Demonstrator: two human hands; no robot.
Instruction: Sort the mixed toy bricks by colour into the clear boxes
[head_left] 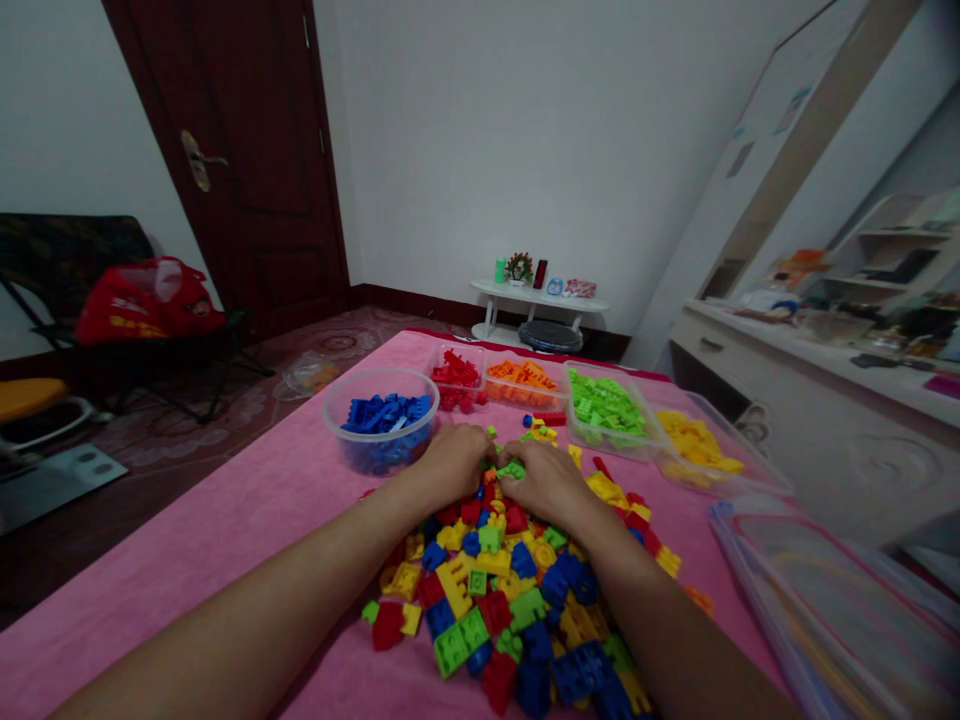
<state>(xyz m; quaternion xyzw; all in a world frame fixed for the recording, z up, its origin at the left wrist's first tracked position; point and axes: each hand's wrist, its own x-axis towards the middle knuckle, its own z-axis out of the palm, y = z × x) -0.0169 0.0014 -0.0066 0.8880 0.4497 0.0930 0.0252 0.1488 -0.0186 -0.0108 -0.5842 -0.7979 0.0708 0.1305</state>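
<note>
Both hands meet at the far end of a mixed pile of toy building bricks (491, 565) in red, blue, yellow and green. My right hand (546, 478) is closed on a light green building brick (511, 470) that pokes out between its fingers. Just left of it, my left hand (461, 462) curls down at the pile with its fingers bent; what they hold, if anything, is hidden. Beyond the hands stand a round tub of blue bricks (386, 415) and clear boxes with red bricks (457, 370), orange bricks (523, 376), green bricks (607, 403) and yellow bricks (697, 443).
A pink cloth (300, 540) covers the table. Clear plastic lids (832, 600) are stacked at the right edge. To the right is a white cabinet (780, 400); at left, a red bag (154, 300) rests on a chair. A low white shelf (536, 295) stands by the wall.
</note>
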